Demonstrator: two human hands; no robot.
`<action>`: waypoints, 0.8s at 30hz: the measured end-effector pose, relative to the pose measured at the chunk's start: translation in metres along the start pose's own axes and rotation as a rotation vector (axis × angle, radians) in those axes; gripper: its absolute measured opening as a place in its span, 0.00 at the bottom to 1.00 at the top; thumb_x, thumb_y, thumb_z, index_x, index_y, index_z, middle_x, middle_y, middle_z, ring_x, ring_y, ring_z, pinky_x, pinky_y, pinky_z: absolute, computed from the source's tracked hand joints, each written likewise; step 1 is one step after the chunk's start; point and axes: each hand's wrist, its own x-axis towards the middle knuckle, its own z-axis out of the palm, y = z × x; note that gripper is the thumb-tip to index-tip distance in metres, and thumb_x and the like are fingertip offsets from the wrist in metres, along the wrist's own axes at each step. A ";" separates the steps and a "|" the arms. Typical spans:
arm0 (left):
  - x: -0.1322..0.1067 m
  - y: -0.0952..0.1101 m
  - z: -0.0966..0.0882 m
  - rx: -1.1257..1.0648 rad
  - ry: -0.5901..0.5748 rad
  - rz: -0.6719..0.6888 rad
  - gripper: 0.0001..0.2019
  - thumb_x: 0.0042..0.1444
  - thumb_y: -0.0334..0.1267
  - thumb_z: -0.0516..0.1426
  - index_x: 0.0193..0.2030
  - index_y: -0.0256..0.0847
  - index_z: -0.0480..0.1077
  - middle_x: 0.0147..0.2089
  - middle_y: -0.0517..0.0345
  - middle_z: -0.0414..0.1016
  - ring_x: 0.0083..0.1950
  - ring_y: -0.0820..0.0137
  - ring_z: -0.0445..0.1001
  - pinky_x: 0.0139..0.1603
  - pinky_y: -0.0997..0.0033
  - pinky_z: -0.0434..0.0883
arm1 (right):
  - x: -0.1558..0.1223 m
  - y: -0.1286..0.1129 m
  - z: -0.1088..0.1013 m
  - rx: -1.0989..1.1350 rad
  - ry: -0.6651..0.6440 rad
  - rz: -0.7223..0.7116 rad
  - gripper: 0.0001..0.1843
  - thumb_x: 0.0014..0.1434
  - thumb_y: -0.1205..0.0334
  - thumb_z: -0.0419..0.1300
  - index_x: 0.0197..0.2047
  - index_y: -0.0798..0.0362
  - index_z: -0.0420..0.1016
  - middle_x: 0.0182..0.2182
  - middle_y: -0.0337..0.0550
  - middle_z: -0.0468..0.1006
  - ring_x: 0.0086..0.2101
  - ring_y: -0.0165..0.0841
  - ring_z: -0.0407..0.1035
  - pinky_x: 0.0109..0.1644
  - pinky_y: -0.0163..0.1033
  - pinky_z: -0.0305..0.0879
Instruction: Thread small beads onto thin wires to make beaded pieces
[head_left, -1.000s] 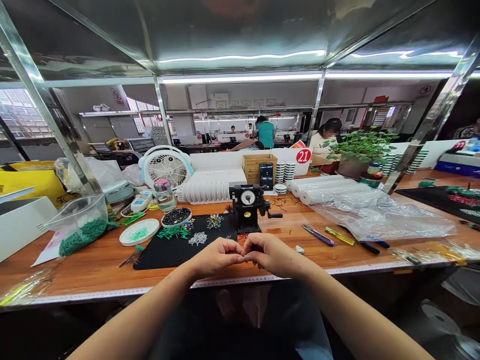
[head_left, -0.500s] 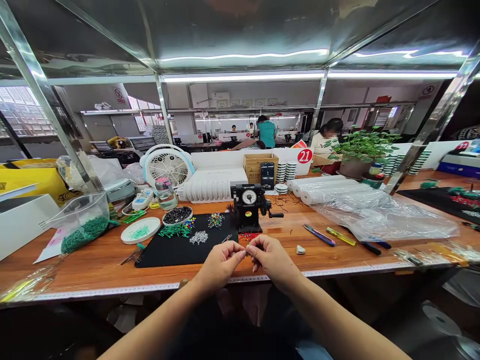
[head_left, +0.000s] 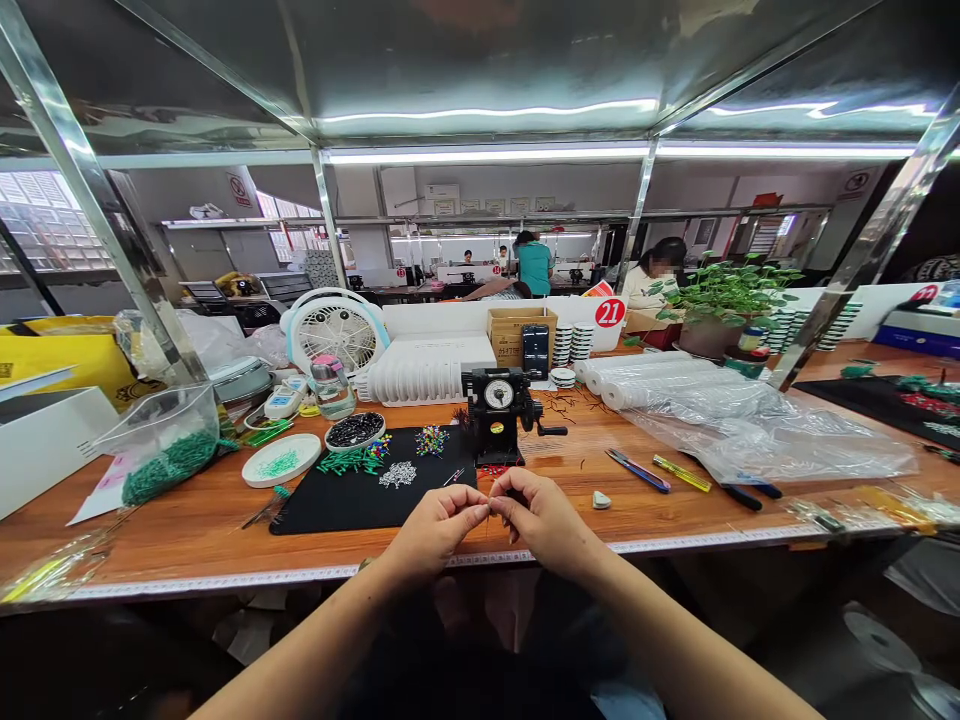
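Head view, forward and down over a long wooden workbench (head_left: 150, 540). Left hand (head_left: 439, 530) and right hand (head_left: 544, 520), both raised just over the near bench edge, fingers curled and nearly closed, fingertips almost meeting. Between those fingertips, a thin dark strand (head_left: 489, 520), too fine for telling which hand really has hold of it. Just beyond the hands, a black mat (head_left: 337, 510) with a pile of green pieces (head_left: 352, 460), a small silver heap (head_left: 397, 474), a colourful cluster (head_left: 431, 440) and, at the far edge, a round bowl of black beads (head_left: 354, 431). Also at that edge, a hand-crank winding machine (head_left: 495, 410) with a round dial. Left of the mat, a white round dish (head_left: 279, 461) and a plastic bag of green pieces (head_left: 169, 460). Right of the hands, a slim blue tool (head_left: 637, 470) and a slim yellow tool (head_left: 681, 473) on the wood — beyond them, white rolls (head_left: 652, 380) beside clear plastic sheet (head_left: 780, 450). Far off, a co-worker in a teal shirt (head_left: 535, 265).
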 end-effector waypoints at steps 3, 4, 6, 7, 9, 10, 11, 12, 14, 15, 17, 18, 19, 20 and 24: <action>-0.002 -0.005 0.005 0.126 0.054 0.102 0.13 0.55 0.44 0.54 0.36 0.35 0.72 0.33 0.55 0.73 0.35 0.68 0.67 0.38 0.71 0.63 | -0.001 -0.002 0.003 -0.190 0.091 -0.039 0.06 0.57 0.67 0.53 0.28 0.54 0.67 0.25 0.38 0.68 0.27 0.29 0.62 0.32 0.35 0.59; -0.003 -0.007 0.006 0.191 0.087 0.149 0.13 0.56 0.44 0.53 0.37 0.36 0.73 0.34 0.54 0.73 0.35 0.68 0.67 0.39 0.70 0.63 | -0.001 -0.002 0.005 -0.230 0.132 -0.040 0.06 0.56 0.68 0.53 0.28 0.55 0.67 0.25 0.39 0.69 0.29 0.30 0.62 0.33 0.36 0.58; -0.005 -0.010 0.009 0.271 0.156 0.210 0.12 0.57 0.42 0.52 0.39 0.38 0.73 0.35 0.54 0.74 0.36 0.67 0.68 0.39 0.70 0.62 | 0.000 -0.003 0.009 -0.249 0.201 -0.032 0.06 0.55 0.68 0.54 0.27 0.55 0.67 0.26 0.41 0.70 0.30 0.31 0.63 0.36 0.38 0.59; -0.005 -0.012 0.010 0.252 0.180 0.209 0.12 0.57 0.42 0.53 0.38 0.38 0.73 0.34 0.54 0.73 0.36 0.68 0.67 0.38 0.71 0.62 | 0.001 -0.003 0.010 -0.212 0.212 -0.021 0.06 0.55 0.67 0.54 0.27 0.55 0.67 0.26 0.41 0.70 0.30 0.32 0.63 0.35 0.38 0.59; -0.004 -0.015 0.011 0.039 0.202 0.120 0.10 0.54 0.42 0.56 0.35 0.37 0.73 0.29 0.58 0.70 0.29 0.73 0.64 0.31 0.74 0.59 | 0.003 -0.003 0.011 -0.025 0.199 0.025 0.05 0.56 0.62 0.55 0.31 0.55 0.68 0.26 0.40 0.69 0.28 0.31 0.64 0.30 0.36 0.61; -0.003 -0.017 0.010 -0.102 0.202 0.058 0.11 0.53 0.43 0.58 0.34 0.37 0.72 0.24 0.61 0.66 0.25 0.76 0.60 0.26 0.76 0.56 | 0.004 -0.002 0.010 0.107 0.197 0.060 0.08 0.56 0.58 0.55 0.35 0.54 0.68 0.27 0.40 0.69 0.27 0.31 0.65 0.26 0.35 0.61; -0.002 -0.018 0.010 -0.231 0.200 0.003 0.11 0.51 0.44 0.59 0.34 0.36 0.71 0.21 0.65 0.61 0.21 0.78 0.54 0.22 0.78 0.51 | 0.005 -0.001 0.009 0.244 0.211 0.098 0.12 0.56 0.54 0.55 0.38 0.54 0.67 0.28 0.40 0.69 0.26 0.30 0.65 0.22 0.34 0.61; -0.001 -0.019 0.009 -0.330 0.198 -0.036 0.13 0.50 0.45 0.60 0.33 0.36 0.69 0.19 0.68 0.56 0.19 0.80 0.48 0.20 0.78 0.47 | 0.005 0.001 0.008 0.365 0.239 0.135 0.15 0.56 0.51 0.55 0.40 0.54 0.65 0.30 0.40 0.69 0.25 0.29 0.65 0.19 0.32 0.60; 0.000 -0.019 0.008 -0.420 0.200 -0.061 0.14 0.49 0.46 0.60 0.33 0.36 0.67 0.18 0.71 0.51 0.18 0.81 0.41 0.19 0.78 0.41 | 0.004 0.005 0.006 0.517 0.299 0.199 0.18 0.53 0.49 0.57 0.40 0.54 0.65 0.31 0.40 0.69 0.24 0.27 0.64 0.16 0.29 0.57; 0.000 -0.019 0.008 -0.432 0.202 -0.060 0.15 0.49 0.46 0.60 0.33 0.36 0.66 0.18 0.71 0.50 0.18 0.81 0.41 0.19 0.78 0.41 | 0.002 0.008 0.007 0.554 0.302 0.234 0.18 0.51 0.50 0.59 0.37 0.55 0.65 0.29 0.39 0.68 0.23 0.26 0.62 0.16 0.28 0.56; 0.000 -0.017 0.008 -0.464 0.205 -0.064 0.15 0.47 0.46 0.61 0.32 0.36 0.65 0.18 0.71 0.50 0.18 0.82 0.40 0.18 0.78 0.40 | -0.002 0.013 0.009 0.593 0.250 0.296 0.18 0.47 0.52 0.64 0.34 0.57 0.66 0.24 0.37 0.67 0.20 0.23 0.59 0.15 0.26 0.54; 0.000 -0.017 0.009 -0.474 0.205 -0.068 0.15 0.47 0.46 0.61 0.32 0.36 0.65 0.18 0.71 0.50 0.18 0.82 0.41 0.18 0.78 0.40 | -0.004 0.014 0.011 0.609 0.216 0.312 0.18 0.46 0.53 0.65 0.33 0.57 0.67 0.23 0.36 0.67 0.20 0.23 0.58 0.15 0.26 0.54; 0.000 -0.016 0.009 -0.479 0.204 -0.071 0.15 0.47 0.46 0.61 0.32 0.36 0.65 0.18 0.71 0.50 0.18 0.82 0.41 0.18 0.78 0.41 | -0.006 0.015 0.013 0.624 0.194 0.315 0.18 0.45 0.53 0.66 0.33 0.58 0.68 0.22 0.36 0.66 0.19 0.22 0.57 0.15 0.26 0.53; -0.001 -0.016 0.010 -0.479 0.202 -0.076 0.15 0.47 0.46 0.62 0.32 0.36 0.65 0.18 0.71 0.50 0.18 0.82 0.41 0.18 0.78 0.41 | -0.007 0.015 0.016 0.636 0.187 0.305 0.18 0.45 0.53 0.66 0.33 0.58 0.69 0.22 0.36 0.66 0.20 0.22 0.57 0.16 0.26 0.53; -0.002 -0.019 0.014 -0.440 0.182 -0.091 0.15 0.48 0.46 0.61 0.33 0.34 0.67 0.18 0.70 0.50 0.19 0.81 0.43 0.19 0.77 0.42 | -0.005 0.013 0.023 0.621 0.227 0.249 0.16 0.47 0.53 0.66 0.31 0.58 0.71 0.21 0.35 0.65 0.18 0.21 0.54 0.16 0.27 0.48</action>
